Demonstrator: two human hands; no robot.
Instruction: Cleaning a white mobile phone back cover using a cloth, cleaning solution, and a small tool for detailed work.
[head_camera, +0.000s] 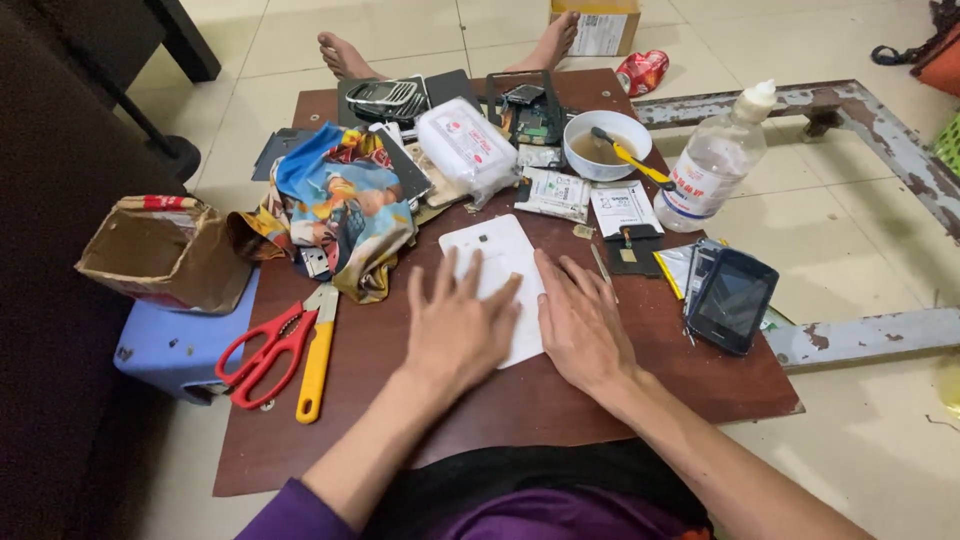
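Left hand: flat, fingers spread, palm down on the white tablet, gripping nothing.
Right hand: flat, open, on the tablet's right edge.
Tablet: board centre.
Scissors: nine o'clock.
Phone: three o'clock.

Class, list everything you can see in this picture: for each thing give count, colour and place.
white flat device: 1, white, board centre, under both hands
scissors: 1, red, board left
utility knife: 1, yellow, beside scissors
cloth: 1, blue patterned, upper left
cardboard box: 1, brown, on blue stool
bowl: 1, white, top centre
bottle: 1, clear, right
phone: 1, black, right edge
left hand: flat on device
right hand: flat, at device's edge
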